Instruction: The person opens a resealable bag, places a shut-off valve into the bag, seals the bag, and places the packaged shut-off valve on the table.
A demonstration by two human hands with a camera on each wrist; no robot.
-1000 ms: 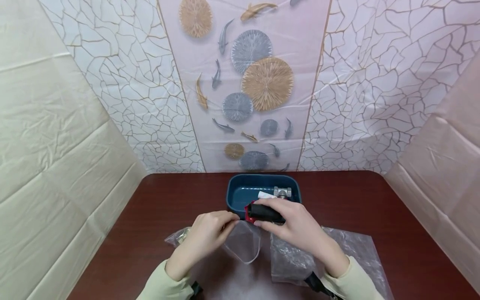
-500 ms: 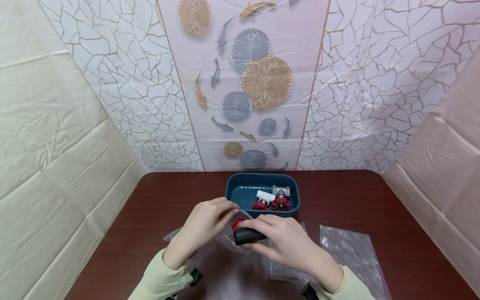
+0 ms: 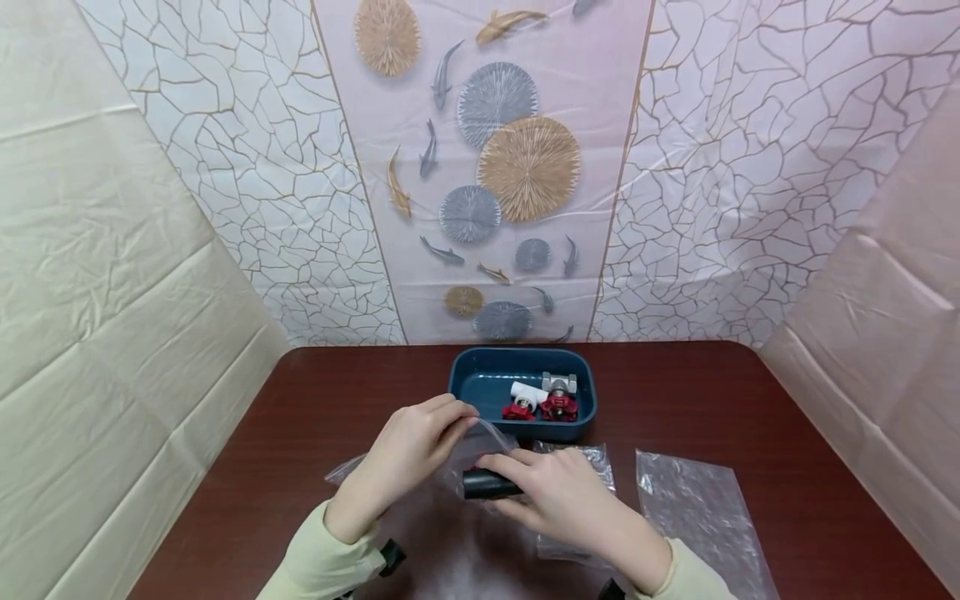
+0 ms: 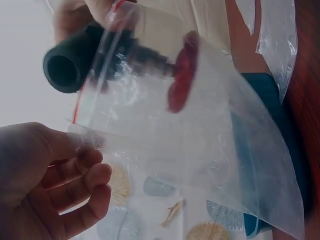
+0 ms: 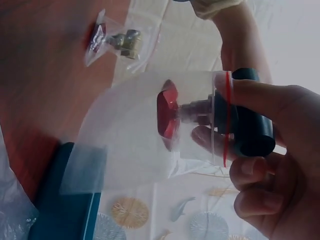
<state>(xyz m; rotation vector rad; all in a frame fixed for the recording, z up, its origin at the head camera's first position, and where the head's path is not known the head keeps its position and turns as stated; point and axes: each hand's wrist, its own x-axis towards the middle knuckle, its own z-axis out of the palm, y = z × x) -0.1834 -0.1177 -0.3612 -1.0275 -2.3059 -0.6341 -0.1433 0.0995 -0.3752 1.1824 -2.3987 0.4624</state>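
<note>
My left hand pinches the mouth edge of a clear zip bag with a red seal strip. In my right hand is a black valve with a red handle. The right wrist view shows the red handle and stem inside the bag, while the black pipe body sits at the mouth under my fingers. Beyond the hands, a blue tray holds a white valve and a silver metal valve, both with red handles.
A brass valve in its own clear bag lies on the table to the left. On the right are a flat clear bag and another clear bag, partly under my right arm. Patterned cloth hangs behind the table.
My right hand has brought the black valve from the tray's front edge down towards me, and its red handle has gone into the bag. The left hand keeps its pinch on the bag.
</note>
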